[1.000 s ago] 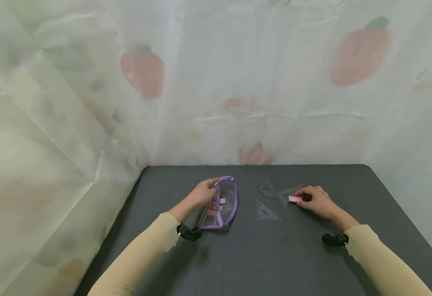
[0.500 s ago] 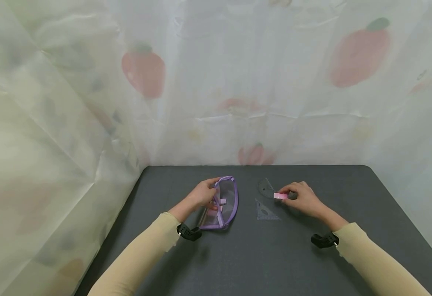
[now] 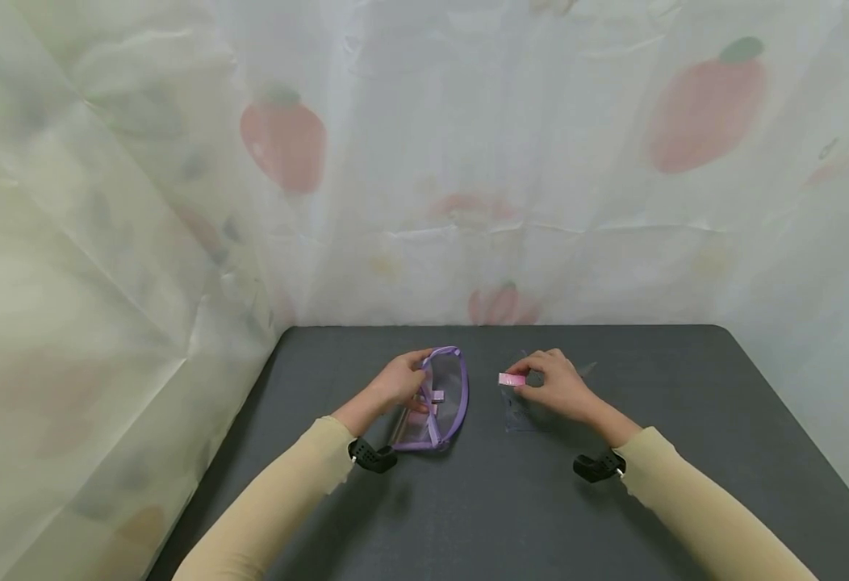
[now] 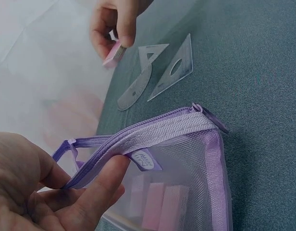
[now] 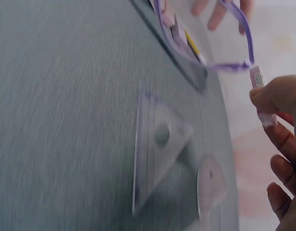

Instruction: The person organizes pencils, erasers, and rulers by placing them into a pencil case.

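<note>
At the left, my left hand point(image 3: 397, 381) pinches the zipped edge of a see-through mesh pencil case point(image 3: 466, 395) with purple trim. Its mouth gapes. Inside, pink erasers point(image 4: 160, 207) show through the mesh, and a yellow pencil-like stick point(image 5: 192, 42) lies beside them. Between thumb and fingers, my right hand point(image 3: 561, 389) holds a pink and white eraser point(image 3: 512, 379) above the table, a short way right of the case. Below that hand lie a clear set square point(image 4: 186, 62), a second, smaller set square point(image 4: 160, 49) and a clear protractor point(image 4: 138, 89).
A dark grey table point(image 3: 468, 516) bears everything. Behind it and to the left hang pale curtains point(image 3: 410, 266) printed with strawberries. Each wrist carries a black camera, such as the right camera point(image 3: 599, 466).
My right hand has carried the eraser leftward towards the pencil case, passing over the set squares and protractor. My left hand and the case have stayed put.
</note>
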Tool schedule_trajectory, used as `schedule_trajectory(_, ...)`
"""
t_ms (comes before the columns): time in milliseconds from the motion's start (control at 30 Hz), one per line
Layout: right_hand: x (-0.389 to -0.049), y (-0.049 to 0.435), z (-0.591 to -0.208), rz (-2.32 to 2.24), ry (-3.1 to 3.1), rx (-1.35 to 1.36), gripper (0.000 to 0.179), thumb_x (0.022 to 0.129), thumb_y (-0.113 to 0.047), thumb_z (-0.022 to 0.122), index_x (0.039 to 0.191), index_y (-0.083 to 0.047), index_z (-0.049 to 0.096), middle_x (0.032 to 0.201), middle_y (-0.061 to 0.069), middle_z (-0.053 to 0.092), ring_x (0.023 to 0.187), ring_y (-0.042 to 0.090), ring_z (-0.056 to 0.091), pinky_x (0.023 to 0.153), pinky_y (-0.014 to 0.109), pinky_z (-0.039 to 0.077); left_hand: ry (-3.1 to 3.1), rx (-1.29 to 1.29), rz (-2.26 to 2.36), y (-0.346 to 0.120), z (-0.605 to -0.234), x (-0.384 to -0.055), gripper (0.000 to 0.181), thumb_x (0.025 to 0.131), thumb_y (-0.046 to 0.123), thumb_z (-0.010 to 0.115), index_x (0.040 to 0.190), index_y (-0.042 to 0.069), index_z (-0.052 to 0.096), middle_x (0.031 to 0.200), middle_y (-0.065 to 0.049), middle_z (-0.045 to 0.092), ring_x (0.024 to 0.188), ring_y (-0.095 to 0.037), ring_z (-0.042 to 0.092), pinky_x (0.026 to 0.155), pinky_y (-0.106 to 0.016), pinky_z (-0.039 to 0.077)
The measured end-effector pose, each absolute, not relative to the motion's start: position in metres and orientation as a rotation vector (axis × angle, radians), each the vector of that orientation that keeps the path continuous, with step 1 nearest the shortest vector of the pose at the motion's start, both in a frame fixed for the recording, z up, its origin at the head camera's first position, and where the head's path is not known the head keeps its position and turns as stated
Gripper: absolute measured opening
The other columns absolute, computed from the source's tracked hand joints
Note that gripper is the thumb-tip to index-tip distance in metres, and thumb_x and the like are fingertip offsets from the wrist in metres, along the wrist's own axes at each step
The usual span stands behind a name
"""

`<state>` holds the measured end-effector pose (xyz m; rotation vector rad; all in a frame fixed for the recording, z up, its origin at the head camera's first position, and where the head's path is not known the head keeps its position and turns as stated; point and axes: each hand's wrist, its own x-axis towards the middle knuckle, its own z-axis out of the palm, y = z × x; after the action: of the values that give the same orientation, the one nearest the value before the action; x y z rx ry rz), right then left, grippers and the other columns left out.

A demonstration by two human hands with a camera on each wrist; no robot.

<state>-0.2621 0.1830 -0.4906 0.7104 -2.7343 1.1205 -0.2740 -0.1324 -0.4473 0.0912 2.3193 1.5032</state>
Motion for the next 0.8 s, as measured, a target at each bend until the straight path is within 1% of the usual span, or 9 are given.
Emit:
schedule_trajectory(67, -0.264, 0.172, -0.489, 1.097, -2.738, 0.717, 0.023, 0.092, -0.019, 0.078, 0.115, -0.022, 0.077, 0.104, -0.007, 0.065, 0.103, 0.03, 0.046, 0.082, 0.044, 0.036, 2.315, 0.087, 1.501, -0.133, -0.447, -0.274, 0.057, 0.106, 0.004, 0.044, 0.161, 0.017, 0.036, 0.151, -0.032, 0.04, 0.063, -0.021, 0.061, 0.063, -0.045, 0.066)
schedule_trajectory(200, -0.269, 0.147, -0.488, 1.042, -2.749, 0.727, 0.023, 0.09, -0.02, 0.08, 0.113, -0.024, 0.077, 0.102, -0.01, 0.063, 0.101, 0.023, 0.045, 0.083, 0.043, 0.038, 2.317, 0.087, 1.487, -0.132, -0.445, -0.275, 0.057, 0.106, 0.005, 0.044, 0.162, 0.016, 0.035, 0.153, -0.031, 0.039, 0.069, -0.027, 0.066, 0.064, -0.044, 0.066)
schedule_trajectory(300, -0.273, 0.126, -0.489, 1.007, -2.761, 0.739, 0.021, 0.09, -0.022, 0.08, 0.111, -0.025, 0.078, 0.101, -0.01, 0.063, 0.102, 0.021, 0.046, 0.086, 0.045, 0.04, 2.318, 0.084, 1.481, -0.131, -0.445, -0.276, 0.057, 0.106, 0.004, 0.045, 0.161, 0.015, 0.035, 0.151, -0.031, 0.041, 0.075, -0.032, 0.067, 0.064, -0.043, 0.066)
schedule_trajectory(400, -0.277, 0.106, -0.491, 0.952, -2.784, 0.749, 0.02, 0.09, -0.022, 0.08, 0.109, -0.024, 0.078, 0.101, -0.008, 0.064, 0.102, 0.021, 0.048, 0.088, 0.046, 0.043, 2.314, 0.08, 1.477, -0.129, -0.444, -0.276, 0.058, 0.106, 0.004, 0.045, 0.161, 0.015, 0.035, 0.15, -0.031, 0.042, 0.08, -0.033, 0.067, 0.064, -0.042, 0.066)
schedule_trajectory(500, -0.281, 0.088, -0.495, 0.85, -2.802, 0.751, 0.018, 0.089, -0.022, 0.081, 0.107, -0.023, 0.078, 0.101, -0.005, 0.064, 0.099, 0.022, 0.049, 0.086, 0.046, 0.046, 2.308, 0.078, 1.469, -0.127, -0.443, -0.276, 0.058, 0.106, 0.005, 0.044, 0.162, 0.016, 0.034, 0.149, -0.03, 0.042, 0.08, -0.032, 0.066, 0.065, -0.041, 0.066)
schedule_trajectory(600, -0.285, 0.073, -0.5, 0.729, -2.819, 0.715, 0.016, 0.089, -0.023, 0.08, 0.106, -0.022, 0.078, 0.099, -0.003, 0.063, 0.095, 0.022, 0.049, 0.083, 0.044, 0.048, 2.307, 0.085, 1.46, -0.125, -0.443, -0.277, 0.058, 0.106, 0.005, 0.043, 0.162, 0.017, 0.034, 0.145, -0.03, 0.045, 0.079, -0.03, 0.065, 0.065, -0.041, 0.066)
schedule_trajectory(733, -0.288, 0.059, -0.506, 0.589, -2.806, 0.667, 0.015, 0.09, -0.021, 0.078, 0.105, -0.018, 0.079, 0.096, 0.0, 0.063, 0.089, 0.023, 0.049, 0.078, 0.042, 0.05, 2.302, 0.101, 1.46, -0.123, -0.443, -0.278, 0.058, 0.106, 0.004, 0.042, 0.162, 0.018, 0.035, 0.139, -0.028, 0.05, 0.088, -0.037, 0.067, 0.064, -0.039, 0.066)
schedule_trajectory(800, -0.289, 0.055, -0.508, 0.563, -2.792, 0.658, 0.015, 0.091, -0.02, 0.078, 0.105, -0.016, 0.079, 0.095, 0.002, 0.063, 0.087, 0.024, 0.049, 0.076, 0.042, 0.051, 2.298, 0.111, 1.462, -0.122, -0.443, -0.278, 0.058, 0.106, 0.004, 0.042, 0.162, 0.017, 0.035, 0.14, -0.027, 0.05, 0.094, -0.041, 0.067, 0.063, -0.039, 0.066)
